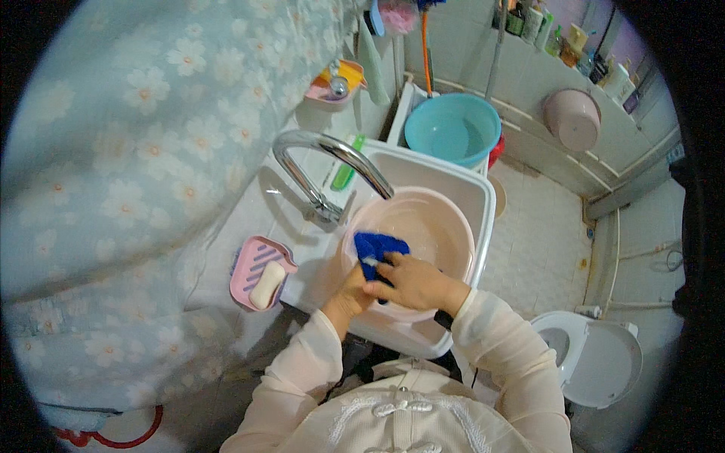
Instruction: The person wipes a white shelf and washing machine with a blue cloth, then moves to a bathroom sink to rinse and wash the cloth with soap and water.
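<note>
A dark blue cloth (374,249) is bunched between my two hands, over a pale pink plastic basin (453,209). My left hand (351,291) grips it from the lower left, its fingers partly hidden by the cloth. Across the near side of the cloth lies my right hand (416,280), fingers bent onto it. A whitish patch, perhaps lather, shows on the cloth near the fingers. The basin sits inside a white sink (481,195). Above the basin's far left rim arches a chrome faucet (334,147); no stream shows at its mouth.
Left of the sink, a bar of soap (267,285) rests in a pink soap dish (249,272). A green-handled brush (345,170) lies behind the faucet. Beyond stands a turquoise basin (447,127). A floral curtain (153,153) hangs at left; a toilet (600,357) is at lower right.
</note>
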`<state>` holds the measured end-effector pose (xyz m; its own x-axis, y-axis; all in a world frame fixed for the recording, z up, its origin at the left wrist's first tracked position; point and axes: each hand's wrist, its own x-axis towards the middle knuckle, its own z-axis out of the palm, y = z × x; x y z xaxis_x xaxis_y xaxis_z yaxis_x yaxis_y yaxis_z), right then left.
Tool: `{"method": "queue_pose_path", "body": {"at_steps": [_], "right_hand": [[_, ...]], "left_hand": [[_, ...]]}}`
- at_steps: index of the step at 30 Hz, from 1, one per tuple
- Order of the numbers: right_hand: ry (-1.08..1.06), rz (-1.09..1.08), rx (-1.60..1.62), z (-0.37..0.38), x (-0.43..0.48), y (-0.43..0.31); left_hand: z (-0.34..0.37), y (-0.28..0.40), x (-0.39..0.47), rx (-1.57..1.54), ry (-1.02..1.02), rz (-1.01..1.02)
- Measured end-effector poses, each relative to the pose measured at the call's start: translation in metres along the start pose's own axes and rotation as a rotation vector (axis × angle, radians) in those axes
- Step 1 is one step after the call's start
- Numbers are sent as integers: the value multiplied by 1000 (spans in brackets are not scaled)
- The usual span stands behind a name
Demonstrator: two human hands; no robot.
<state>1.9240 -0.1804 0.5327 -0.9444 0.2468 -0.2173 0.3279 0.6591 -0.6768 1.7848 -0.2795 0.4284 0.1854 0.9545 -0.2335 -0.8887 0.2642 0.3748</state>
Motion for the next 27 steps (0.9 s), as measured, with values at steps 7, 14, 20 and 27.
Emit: {"method": "queue_pose_path", "body": {"at_steps": [7, 14, 20, 27], "right_hand": [[361, 160, 114, -78, 34, 59], [869, 137, -133, -158, 144, 91], [968, 58, -150, -174, 227, 98], [586, 45, 134, -198, 265, 103]], "left_hand": [[-29, -26, -6, -14, 273, 160], [-21, -19, -27, -98, 273, 173], [-25, -20, -44, -72, 259, 180], [-30, -15, -51, -93, 253, 202]]}}
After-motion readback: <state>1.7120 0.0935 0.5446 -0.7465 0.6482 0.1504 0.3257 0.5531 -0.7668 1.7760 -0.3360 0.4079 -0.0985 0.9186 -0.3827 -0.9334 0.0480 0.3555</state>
